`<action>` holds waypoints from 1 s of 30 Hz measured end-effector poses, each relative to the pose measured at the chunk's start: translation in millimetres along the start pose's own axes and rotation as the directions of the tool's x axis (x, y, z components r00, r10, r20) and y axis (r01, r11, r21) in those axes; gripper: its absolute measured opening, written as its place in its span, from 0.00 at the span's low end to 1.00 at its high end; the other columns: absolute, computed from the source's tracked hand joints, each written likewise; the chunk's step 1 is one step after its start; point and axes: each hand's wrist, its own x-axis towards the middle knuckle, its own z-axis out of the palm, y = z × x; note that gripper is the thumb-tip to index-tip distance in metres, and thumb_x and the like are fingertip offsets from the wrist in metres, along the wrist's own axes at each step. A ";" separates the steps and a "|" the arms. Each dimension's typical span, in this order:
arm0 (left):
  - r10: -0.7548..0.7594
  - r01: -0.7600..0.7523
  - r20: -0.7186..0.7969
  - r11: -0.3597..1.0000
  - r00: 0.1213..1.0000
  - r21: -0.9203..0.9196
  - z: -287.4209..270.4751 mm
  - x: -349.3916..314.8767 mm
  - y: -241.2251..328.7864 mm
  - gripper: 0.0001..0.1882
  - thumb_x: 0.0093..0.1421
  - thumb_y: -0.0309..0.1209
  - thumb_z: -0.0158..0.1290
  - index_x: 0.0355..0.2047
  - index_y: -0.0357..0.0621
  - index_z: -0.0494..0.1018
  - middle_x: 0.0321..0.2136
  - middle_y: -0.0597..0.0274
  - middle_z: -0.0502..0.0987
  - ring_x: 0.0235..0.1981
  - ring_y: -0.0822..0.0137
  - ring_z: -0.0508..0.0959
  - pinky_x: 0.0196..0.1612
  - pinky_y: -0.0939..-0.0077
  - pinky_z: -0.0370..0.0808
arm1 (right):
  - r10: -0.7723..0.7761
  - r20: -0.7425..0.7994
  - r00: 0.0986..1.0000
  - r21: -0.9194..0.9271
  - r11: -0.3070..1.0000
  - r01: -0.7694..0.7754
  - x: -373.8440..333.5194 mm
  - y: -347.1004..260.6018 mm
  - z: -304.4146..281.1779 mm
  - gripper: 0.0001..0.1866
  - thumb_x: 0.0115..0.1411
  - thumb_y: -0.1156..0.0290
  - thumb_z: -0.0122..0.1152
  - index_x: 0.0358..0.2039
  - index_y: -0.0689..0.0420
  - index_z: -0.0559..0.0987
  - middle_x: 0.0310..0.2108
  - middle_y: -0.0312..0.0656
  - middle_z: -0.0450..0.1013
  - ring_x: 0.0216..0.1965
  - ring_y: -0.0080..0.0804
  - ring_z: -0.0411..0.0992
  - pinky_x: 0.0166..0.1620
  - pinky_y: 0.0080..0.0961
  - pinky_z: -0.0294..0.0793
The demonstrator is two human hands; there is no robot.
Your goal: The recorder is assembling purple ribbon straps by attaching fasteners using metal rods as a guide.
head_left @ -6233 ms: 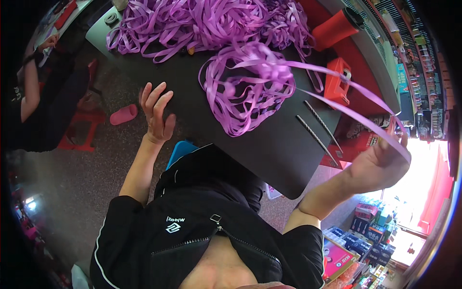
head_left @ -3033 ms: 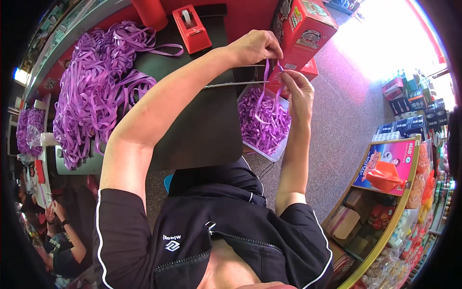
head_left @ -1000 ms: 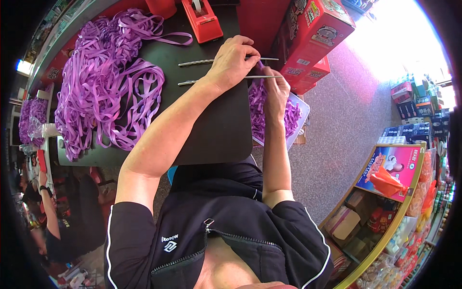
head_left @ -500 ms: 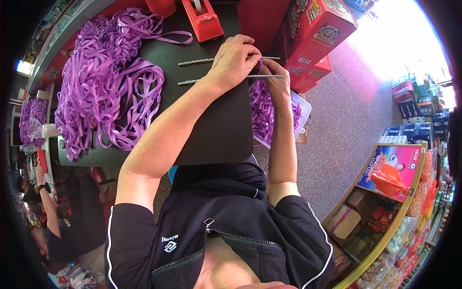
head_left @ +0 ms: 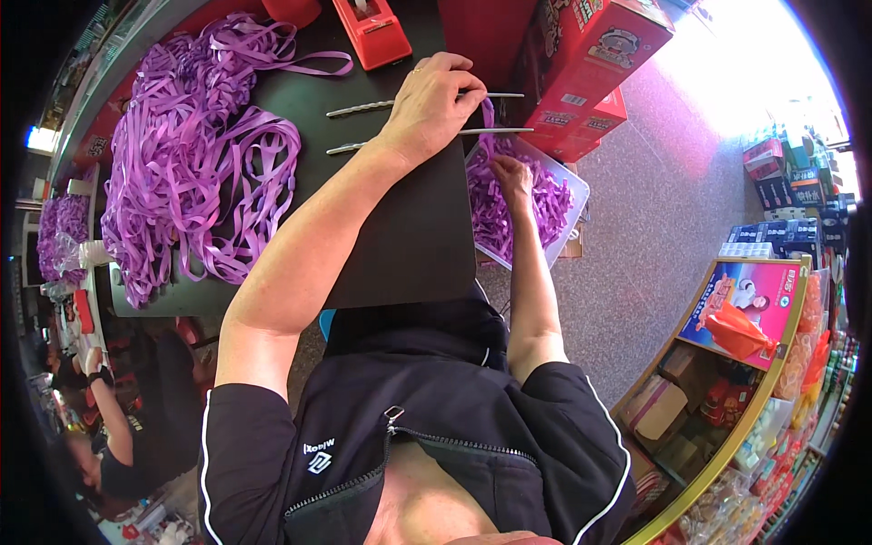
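My left hand (head_left: 432, 107) is at the table's right edge, thumb and fingers closed on the upper end of a purple ribbon (head_left: 488, 114). Below it, my right hand (head_left: 513, 175) pinches the same strip, which hangs between the two hands. Two thin metal rods (head_left: 358, 108) lie across the dark table (head_left: 409, 250) under my left hand and forearm, their right ends jutting past the edge. Beneath my right hand stands a white plastic bin (head_left: 582, 194) full of short purple ribbon pieces (head_left: 547, 205).
A big tangle of purple ribbons (head_left: 182, 173) covers the table's left part. A red tape dispenser (head_left: 374, 38) stands at the back. Red cartons (head_left: 581, 68) are stacked beyond the bin. A display cabinet (head_left: 690, 400) stands at the right. Another person's arm (head_left: 111, 409) shows at far left.
My right hand has moved down from beside my left hand toward the bin, stretching the ribbon between them. My left hand has shifted slightly up and left. More of the bin shows.
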 end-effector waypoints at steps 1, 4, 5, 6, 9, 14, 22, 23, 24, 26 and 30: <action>0.001 -0.001 0.006 1.000 1.000 -0.001 -0.5 -0.1 0.6 0.10 0.58 0.35 0.53 0.34 0.42 0.78 0.48 0.57 0.72 0.51 0.57 0.70 0.53 0.67 0.66 | 0.042 0.036 0.998 0.060 0.997 -0.044 -2.8 11.1 3.2 0.14 0.53 0.63 0.63 0.37 0.56 0.82 0.31 0.44 0.79 0.34 0.29 0.77 0.39 0.24 0.73; -0.021 0.021 0.014 1.000 1.000 -0.015 -0.9 -0.4 1.3 0.10 0.58 0.35 0.53 0.34 0.43 0.79 0.48 0.57 0.71 0.51 0.58 0.69 0.53 0.67 0.66 | 0.091 0.031 0.995 0.088 0.992 -0.093 -11.2 45.4 17.5 0.15 0.53 0.63 0.64 0.38 0.59 0.82 0.31 0.41 0.79 0.33 0.25 0.76 0.38 0.22 0.72; -0.012 0.012 0.008 1.000 1.000 -0.005 -0.1 0.0 0.2 0.10 0.58 0.35 0.53 0.34 0.43 0.79 0.48 0.57 0.71 0.51 0.58 0.70 0.53 0.67 0.66 | 0.148 0.030 0.989 0.164 0.975 -0.151 -16.1 50.8 21.4 0.14 0.53 0.63 0.64 0.38 0.58 0.82 0.29 0.39 0.79 0.32 0.23 0.75 0.38 0.22 0.71; -0.002 0.002 0.003 1.000 1.000 0.006 0.8 0.5 -0.6 0.10 0.58 0.35 0.53 0.34 0.44 0.79 0.48 0.57 0.71 0.51 0.58 0.70 0.53 0.68 0.66 | 0.204 0.033 0.978 0.239 0.949 -0.206 -20.0 56.0 24.7 0.13 0.53 0.63 0.64 0.37 0.57 0.83 0.28 0.36 0.79 0.32 0.21 0.74 0.38 0.21 0.70; -0.011 0.011 0.002 1.000 1.000 0.007 1.8 -1.0 -4.0 0.10 0.58 0.35 0.54 0.34 0.44 0.79 0.48 0.57 0.71 0.51 0.57 0.70 0.53 0.68 0.67 | 0.297 0.051 0.954 0.394 0.871 -0.292 -23.4 51.0 32.1 0.14 0.55 0.64 0.63 0.37 0.60 0.82 0.28 0.34 0.77 0.30 0.20 0.71 0.36 0.19 0.68; 0.037 -0.037 -0.006 0.999 0.999 0.007 5.6 3.6 -2.4 0.10 0.58 0.35 0.54 0.34 0.44 0.79 0.48 0.56 0.72 0.50 0.57 0.70 0.53 0.67 0.67 | 0.379 0.136 0.915 0.681 0.635 -0.364 -10.5 58.6 36.1 0.14 0.58 0.61 0.61 0.34 0.60 0.82 0.20 0.26 0.70 0.20 0.14 0.62 0.23 0.13 0.56; 0.019 -0.019 -0.011 1.000 1.000 0.006 2.4 -2.2 -7.8 0.10 0.58 0.35 0.54 0.34 0.43 0.79 0.48 0.56 0.72 0.51 0.57 0.70 0.53 0.67 0.67 | 0.282 0.398 0.873 0.861 0.213 -0.461 -18.3 9.7 14.8 0.12 0.63 0.66 0.53 0.42 0.60 0.76 0.29 0.37 0.75 0.22 0.17 0.65 0.22 0.13 0.62; 0.017 -0.017 -0.008 1.000 1.000 0.003 2.6 -1.3 -6.4 0.10 0.58 0.35 0.54 0.34 0.44 0.79 0.48 0.56 0.72 0.51 0.57 0.70 0.53 0.67 0.67 | 0.211 0.426 0.880 0.863 0.199 -0.465 -19.3 17.1 12.7 0.12 0.61 0.65 0.56 0.41 0.59 0.77 0.30 0.35 0.75 0.21 0.16 0.64 0.22 0.11 0.60; 0.013 -0.013 -0.005 1.000 1.000 0.001 2.8 -0.9 -5.5 0.10 0.58 0.36 0.54 0.34 0.44 0.79 0.48 0.56 0.72 0.51 0.57 0.70 0.53 0.66 0.66 | 0.215 0.422 0.881 0.864 0.199 -0.463 -21.2 23.6 13.6 0.12 0.61 0.65 0.56 0.41 0.59 0.77 0.30 0.35 0.75 0.21 0.16 0.64 0.22 0.11 0.60; 0.014 -0.014 -0.004 1.000 1.000 0.007 3.2 -0.4 -4.8 0.10 0.58 0.36 0.54 0.34 0.44 0.79 0.48 0.57 0.72 0.51 0.57 0.70 0.53 0.66 0.66 | 0.361 0.287 0.887 0.703 0.550 -0.452 -24.7 37.1 17.7 0.13 0.58 0.63 0.60 0.40 0.57 0.80 0.30 0.33 0.75 0.19 0.15 0.62 0.22 0.11 0.58; 0.017 -0.017 -0.001 1.000 1.000 0.008 5.4 2.4 -2.4 0.10 0.58 0.36 0.54 0.35 0.45 0.79 0.48 0.57 0.72 0.51 0.57 0.70 0.54 0.67 0.66 | 0.303 0.024 0.953 0.265 0.917 -0.298 -33.3 64.8 28.4 0.11 0.56 0.64 0.61 0.34 0.58 0.83 0.21 0.34 0.74 0.22 0.20 0.68 0.26 0.22 0.66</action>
